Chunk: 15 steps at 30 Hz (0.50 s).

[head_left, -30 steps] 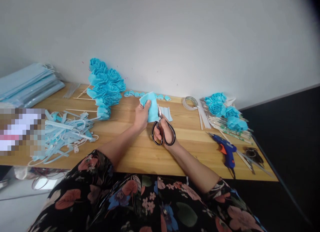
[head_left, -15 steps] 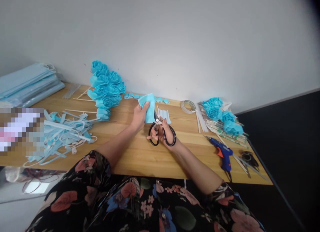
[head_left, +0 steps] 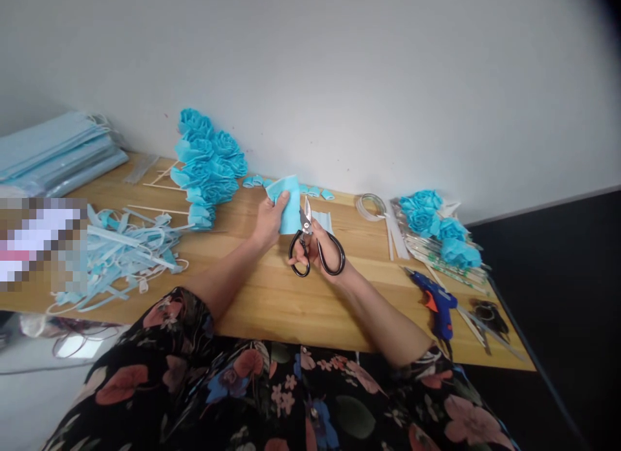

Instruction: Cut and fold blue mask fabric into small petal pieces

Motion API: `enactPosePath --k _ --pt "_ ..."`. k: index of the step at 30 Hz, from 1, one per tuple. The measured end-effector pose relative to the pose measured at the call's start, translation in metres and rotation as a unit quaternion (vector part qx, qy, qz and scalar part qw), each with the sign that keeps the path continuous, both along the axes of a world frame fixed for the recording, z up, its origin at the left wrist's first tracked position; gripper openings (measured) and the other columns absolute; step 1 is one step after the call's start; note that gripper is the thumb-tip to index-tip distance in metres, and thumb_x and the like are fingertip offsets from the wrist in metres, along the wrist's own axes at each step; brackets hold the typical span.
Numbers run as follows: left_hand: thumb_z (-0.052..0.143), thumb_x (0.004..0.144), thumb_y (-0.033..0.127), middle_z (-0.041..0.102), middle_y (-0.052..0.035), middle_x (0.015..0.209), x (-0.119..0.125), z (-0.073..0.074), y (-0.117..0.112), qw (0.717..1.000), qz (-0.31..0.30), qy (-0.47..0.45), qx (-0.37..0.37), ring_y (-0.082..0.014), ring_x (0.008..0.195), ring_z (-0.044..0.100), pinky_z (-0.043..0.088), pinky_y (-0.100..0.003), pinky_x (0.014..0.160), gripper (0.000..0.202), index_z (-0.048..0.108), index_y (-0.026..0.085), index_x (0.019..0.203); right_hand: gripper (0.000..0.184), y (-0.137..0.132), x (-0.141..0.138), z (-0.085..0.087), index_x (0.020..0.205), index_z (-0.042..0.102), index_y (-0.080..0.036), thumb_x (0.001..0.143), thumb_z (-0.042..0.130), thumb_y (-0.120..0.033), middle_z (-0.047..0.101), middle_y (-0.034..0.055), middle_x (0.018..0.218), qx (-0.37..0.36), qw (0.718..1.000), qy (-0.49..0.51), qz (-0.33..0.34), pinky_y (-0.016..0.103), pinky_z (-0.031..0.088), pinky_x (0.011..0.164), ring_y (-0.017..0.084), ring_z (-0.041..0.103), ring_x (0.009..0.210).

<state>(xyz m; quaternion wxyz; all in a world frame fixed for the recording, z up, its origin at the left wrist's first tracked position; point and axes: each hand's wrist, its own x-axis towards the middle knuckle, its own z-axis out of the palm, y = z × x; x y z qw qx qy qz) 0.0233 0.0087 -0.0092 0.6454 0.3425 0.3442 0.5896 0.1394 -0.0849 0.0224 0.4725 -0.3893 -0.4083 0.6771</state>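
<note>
Both your hands are busy above the wooden table (head_left: 272, 296): your left hand (head_left: 269, 219) pinches a blue fabric piece (head_left: 289, 204) upright, while your right hand (head_left: 320, 250) grips black-handled scissors (head_left: 310, 244), blades touching the fabric's right edge.

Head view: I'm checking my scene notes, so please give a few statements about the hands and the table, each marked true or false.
1. The left hand holds a blue piece. True.
2. The right hand holds the scissors by their black handles. True.
3. The glue gun lies left of both hands. False: it lies to their right, on the table.
4. The blue flowers all lie in one pile. False: a second pile lies at the right.
5. Cut strips are heaped at the left. True.
</note>
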Motion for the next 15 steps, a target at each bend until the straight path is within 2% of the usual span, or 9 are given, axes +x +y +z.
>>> enactPosePath --k 4,10,15 --pt "0.084 0.059 0.061 0.059 0.0039 0.063 0.001 0.000 -0.003 1.000 -0.021 0.014 -0.008 -0.0082 0.053 0.050 0.042 -0.021 0.053 0.056 0.061 0.015 0.082 0.050 -0.001 0.001 -0.011 0.092 0.057 -0.020 0.087 0.054 -0.070 0.056 -0.0049 0.053 0.007 1.000 0.015 -0.013 0.027 0.055 0.053 0.010 0.049 0.043" --pt "0.085 0.058 0.059 0.058 0.0038 0.061 0.005 0.000 -0.010 0.999 -0.041 0.030 -0.009 -0.0086 0.053 0.050 0.042 -0.022 0.054 0.053 0.060 0.015 0.075 0.057 -0.002 0.005 -0.023 0.123 0.054 -0.022 0.088 0.055 -0.066 0.058 -0.0073 0.056 0.026 0.999 0.042 -0.008 0.026 0.054 0.052 0.009 0.047 0.041" --pt "0.083 0.063 0.058 0.060 0.0026 0.064 0.005 -0.001 -0.009 0.999 -0.020 0.030 -0.013 -0.0098 0.055 0.053 0.044 -0.022 0.056 0.050 0.062 0.016 0.080 0.060 -0.002 0.005 -0.024 0.129 0.053 -0.023 0.087 0.055 -0.066 0.057 -0.0077 0.053 0.024 0.999 0.023 0.002 0.026 0.053 0.050 0.010 0.047 0.040"
